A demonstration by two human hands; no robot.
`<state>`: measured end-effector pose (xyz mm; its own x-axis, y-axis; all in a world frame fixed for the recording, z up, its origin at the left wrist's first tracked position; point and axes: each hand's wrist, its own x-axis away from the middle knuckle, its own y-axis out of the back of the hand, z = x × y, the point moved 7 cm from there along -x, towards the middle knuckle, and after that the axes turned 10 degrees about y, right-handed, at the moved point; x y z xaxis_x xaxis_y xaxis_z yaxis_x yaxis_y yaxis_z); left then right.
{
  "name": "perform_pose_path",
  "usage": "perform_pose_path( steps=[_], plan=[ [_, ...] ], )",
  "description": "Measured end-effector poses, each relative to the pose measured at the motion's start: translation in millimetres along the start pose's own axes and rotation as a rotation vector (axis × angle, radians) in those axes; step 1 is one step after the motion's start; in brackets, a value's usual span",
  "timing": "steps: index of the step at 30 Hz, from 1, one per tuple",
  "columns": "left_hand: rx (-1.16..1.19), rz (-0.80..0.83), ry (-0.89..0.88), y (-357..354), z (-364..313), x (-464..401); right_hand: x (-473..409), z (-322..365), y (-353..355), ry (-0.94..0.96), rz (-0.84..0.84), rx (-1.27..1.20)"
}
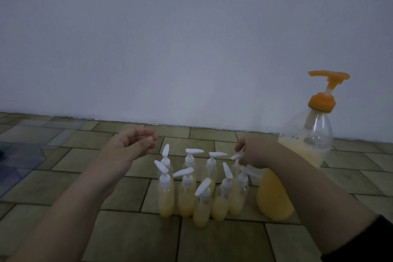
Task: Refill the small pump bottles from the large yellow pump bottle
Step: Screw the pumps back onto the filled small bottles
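Note:
Several small clear pump bottles [187, 193] with white pump heads stand clustered on the tiled floor, each partly filled with yellow liquid. The large yellow pump bottle [297, 155] with an orange pump stands at their right, about half full. My right hand [254, 152] reaches in front of the large bottle and pinches the white pump head of the back right small bottle [236, 157]. My left hand [129, 149] hovers left of the cluster, fingers loosely curled, holding nothing.
A plain white wall [191, 38] rises just behind the bottles. A bluish translucent plastic object [19, 161] lies on the floor [127, 236] at the far left.

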<state>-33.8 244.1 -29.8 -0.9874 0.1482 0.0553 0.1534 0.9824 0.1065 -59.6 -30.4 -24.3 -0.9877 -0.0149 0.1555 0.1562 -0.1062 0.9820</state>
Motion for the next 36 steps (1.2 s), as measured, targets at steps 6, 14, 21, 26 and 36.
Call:
perform_pose_path(
  steps=[6, 14, 21, 26, 36],
  plan=[
    [0.025, -0.095, -0.007, 17.5, 28.3, -7.1, 4.6, 9.6, 27.6, 0.093, -0.245, -0.225],
    [-0.280, 0.186, 0.200, 2.0, 117.3, -41.1, -32.5, 65.0, -0.2, 0.362, 0.081, -0.104],
    [-0.238, 0.367, 0.200, -20.0, 128.1, -50.7, -57.7, 96.0, -21.8, 0.475, 0.179, 0.034],
    [-0.250, 0.490, 0.234, -33.7, 128.8, -57.2, -69.7, 109.3, -31.2, 0.546, 0.183, 0.098],
    [-0.398, 0.323, 0.106, -33.2, 125.0, -98.8, -99.9, 107.9, -30.2, 0.529, 0.190, 0.076]
  ],
)
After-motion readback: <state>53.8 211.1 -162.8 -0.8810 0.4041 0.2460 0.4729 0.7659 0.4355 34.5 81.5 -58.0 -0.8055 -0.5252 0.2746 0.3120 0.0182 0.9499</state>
